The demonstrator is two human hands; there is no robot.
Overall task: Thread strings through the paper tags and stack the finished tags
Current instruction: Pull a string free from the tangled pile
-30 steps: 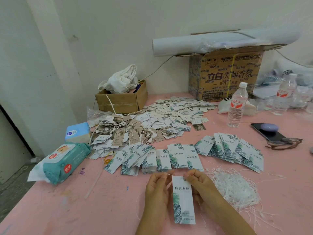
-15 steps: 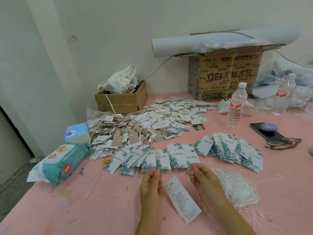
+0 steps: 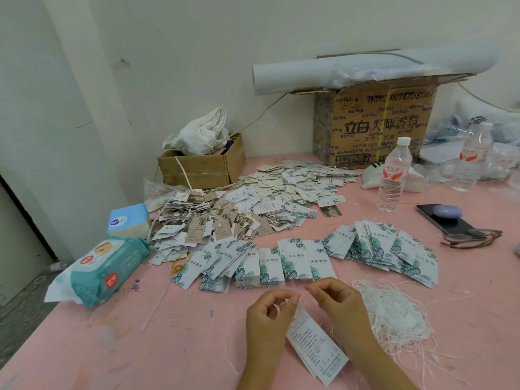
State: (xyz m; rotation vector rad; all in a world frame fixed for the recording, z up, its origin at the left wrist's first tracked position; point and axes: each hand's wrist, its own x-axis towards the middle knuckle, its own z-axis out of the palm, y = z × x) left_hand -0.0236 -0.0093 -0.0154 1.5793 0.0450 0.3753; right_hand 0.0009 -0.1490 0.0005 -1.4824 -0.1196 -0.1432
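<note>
A paper tag (image 3: 316,346) is being pinched at its top end by the left hand (image 3: 268,315), between thumb and forefinger. Just beside it, at three o'clock, the fingertips of the right hand (image 3: 339,305) are being closed in a pinch on what is judged to be a thin white string (image 3: 226,336). The strand between the hands is too fine to be made out. Slack is being trailed across the pink table (image 3: 112,347) at nine o'clock of the left hand.

In the head view, the only one given, the work is being judged as partly done. At eleven o'clock of the hands, a heap of strung tags (image 3: 222,220) is being kept, taken to be finished ones. At twelve and one o'clock, rows of leaf-print tags (image 3: 295,263) are being laid out with no strings seen on them, so many are judged to be waiting. At three o'clock, a tangle of loose strings (image 3: 394,316) is being kept within reach.

From the pinch, the tag is being slanted toward five o'clock between the wrists, text side up. It has not yet been stacked.
</note>
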